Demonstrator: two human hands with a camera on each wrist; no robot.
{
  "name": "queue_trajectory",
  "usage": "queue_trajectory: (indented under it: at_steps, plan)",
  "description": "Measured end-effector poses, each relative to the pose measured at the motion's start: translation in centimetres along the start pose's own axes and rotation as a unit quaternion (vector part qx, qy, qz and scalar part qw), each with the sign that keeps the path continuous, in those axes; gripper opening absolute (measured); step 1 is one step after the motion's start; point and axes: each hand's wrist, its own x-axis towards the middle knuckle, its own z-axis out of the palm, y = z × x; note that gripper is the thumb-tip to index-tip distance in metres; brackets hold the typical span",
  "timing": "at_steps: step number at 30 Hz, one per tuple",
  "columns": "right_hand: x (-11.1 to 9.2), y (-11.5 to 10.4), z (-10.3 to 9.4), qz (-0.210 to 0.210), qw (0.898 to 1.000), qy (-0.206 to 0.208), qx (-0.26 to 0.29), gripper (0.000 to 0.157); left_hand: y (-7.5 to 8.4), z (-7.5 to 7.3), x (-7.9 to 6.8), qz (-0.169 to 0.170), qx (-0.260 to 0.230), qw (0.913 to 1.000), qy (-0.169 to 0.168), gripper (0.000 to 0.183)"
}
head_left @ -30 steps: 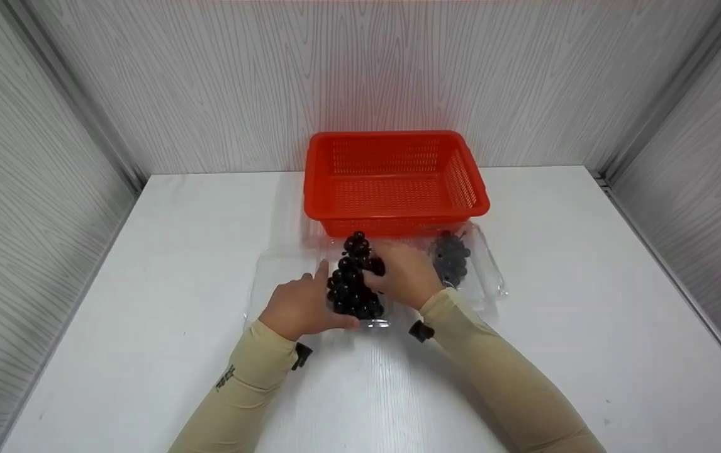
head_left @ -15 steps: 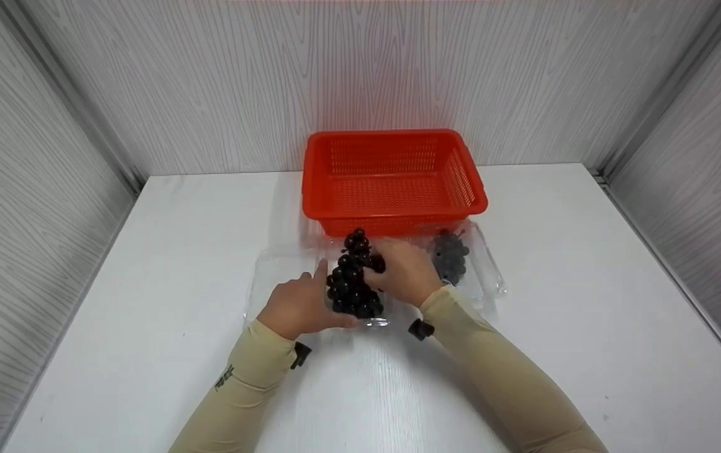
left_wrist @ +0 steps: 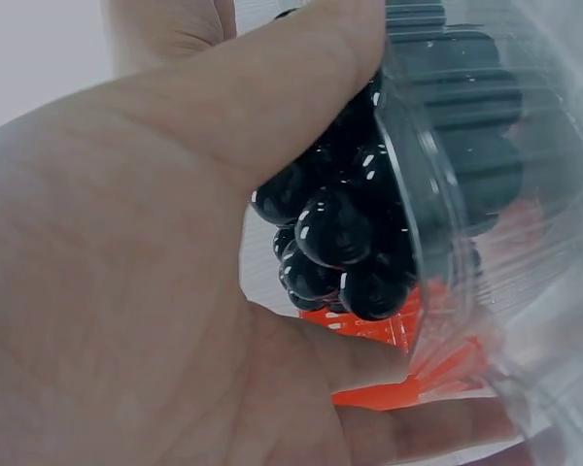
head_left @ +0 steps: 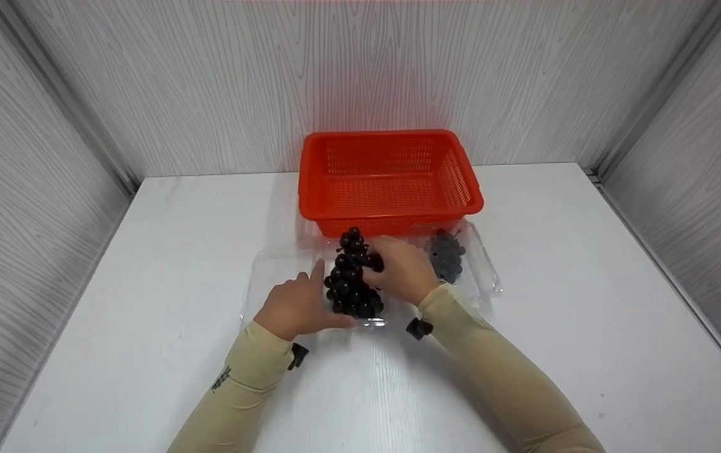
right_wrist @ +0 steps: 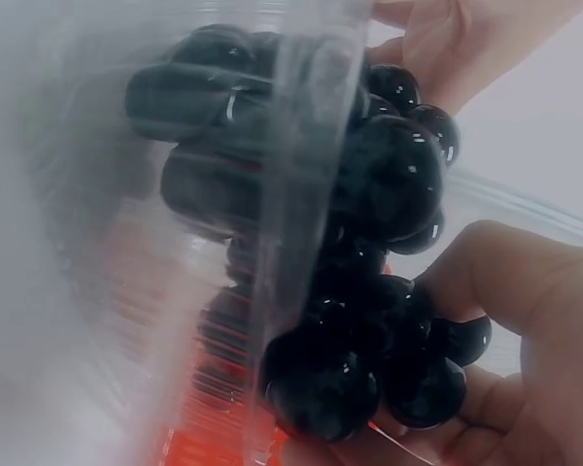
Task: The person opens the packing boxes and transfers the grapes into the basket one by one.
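Observation:
A bunch of black grapes (head_left: 346,290) sits in a clear plastic box (head_left: 373,322) in front of the basket, its upper end rising above the box. My right hand (head_left: 403,270) pinches the bunch from the right; thumb and fingers appear around the grapes (right_wrist: 398,320) in the right wrist view. At the box's near left corner, my left hand (head_left: 294,308) has its index finger straight along the side and its thumb along the front rim. The left wrist view shows the thumb against the clear wall (left_wrist: 437,194). The lower grapes are partly seen through plastic.
Behind the hands stands a red slotted basket (head_left: 392,211). A second clear box (head_left: 486,258) on the right holds another dark bunch of grapes (head_left: 447,255), seen dimly through plastic. A clear flap (head_left: 266,267) lies left of the first box. Pale walls enclose the white table (head_left: 146,283).
Both hands keep their places on the box and the grapes. The whole scene shifts very slightly left in the head view.

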Motion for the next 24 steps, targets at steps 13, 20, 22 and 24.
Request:
queue_trajectory:
  at_steps: [13, 20, 22, 24]
  plan:
    - [0.17, -0.01, -0.24, 0.009, 1.0, 0.007, 0.014, 0.02, -0.17, -0.2, 0.02, -0.01, -0.014, 0.9998, -0.008, 0.126]
    - [0.29, -0.16, -0.19, 0.002, 1.0, 0.02, 0.012, 0.016, -0.32, -0.28, 0.07, -0.014, -0.02, 0.9996, -0.01, 0.125]
    - [0.29, -0.21, -0.18, 0.001, 1.0, 0.022, 0.014, 0.015, -0.46, -0.16, 0.16, -0.013, -0.016, 0.9998, -0.008, 0.125]
    - [0.33, -0.25, -0.19, -0.001, 1.0, 0.024, 0.015, 0.015, -0.56, -0.08, 0.21, -0.011, -0.014, 0.9998, -0.006, 0.124]
